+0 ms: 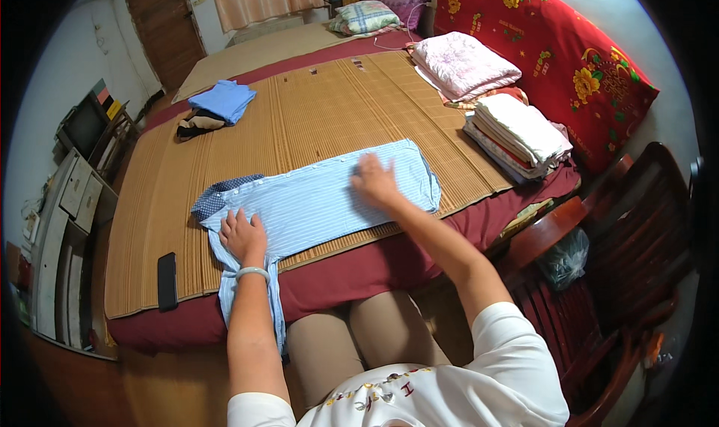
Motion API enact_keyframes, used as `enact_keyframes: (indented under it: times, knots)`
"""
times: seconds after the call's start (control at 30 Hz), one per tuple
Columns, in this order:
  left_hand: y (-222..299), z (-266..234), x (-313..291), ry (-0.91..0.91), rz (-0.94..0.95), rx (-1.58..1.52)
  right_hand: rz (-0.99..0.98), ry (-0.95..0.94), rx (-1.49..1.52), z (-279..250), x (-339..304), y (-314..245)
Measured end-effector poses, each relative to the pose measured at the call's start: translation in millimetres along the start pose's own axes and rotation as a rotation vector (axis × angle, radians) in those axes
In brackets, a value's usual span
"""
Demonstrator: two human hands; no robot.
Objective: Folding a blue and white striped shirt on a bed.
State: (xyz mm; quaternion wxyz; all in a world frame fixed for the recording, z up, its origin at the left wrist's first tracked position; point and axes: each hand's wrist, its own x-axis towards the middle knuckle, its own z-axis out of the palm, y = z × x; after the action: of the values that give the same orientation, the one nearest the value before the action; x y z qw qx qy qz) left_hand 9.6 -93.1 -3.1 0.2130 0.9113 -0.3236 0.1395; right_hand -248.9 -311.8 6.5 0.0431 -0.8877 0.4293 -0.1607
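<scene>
A light blue striped shirt (pixel 314 202) lies lengthwise across the bamboo mat, partly folded. Its dark dotted collar (pixel 225 192) points left, and one sleeve (pixel 277 307) hangs over the bed's near edge under my left forearm. My left hand (pixel 244 236) lies flat near the collar end, fingers spread, a pale bangle on the wrist. Toward the hem, my right hand (pixel 374 180) is over the shirt with its fingers apart, slightly blurred. Neither hand grips the cloth.
A black phone (pixel 168 281) lies on the bamboo mat (pixel 314 105) at the near left. Folded blue clothes (pixel 225 101) sit farther back. Stacked white linens (pixel 520 131) and a folded pink quilt (pixel 466 64) line the right side. A dark wooden chair (pixel 569 307) stands at the near right.
</scene>
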Motion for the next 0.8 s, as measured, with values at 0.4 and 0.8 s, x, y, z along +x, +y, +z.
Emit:
enact_keyframes:
  times: [0.4, 0.8]
  knots:
    - [-9, -1, -2, -0.035, 0.009, 0.028, -0.286, -0.016, 0.084, 18, -33, -66]
    - [-2, 5, 4, -0.037, -0.007, 0.056, 0.184, 0.086, -0.133, -26, -52, 124]
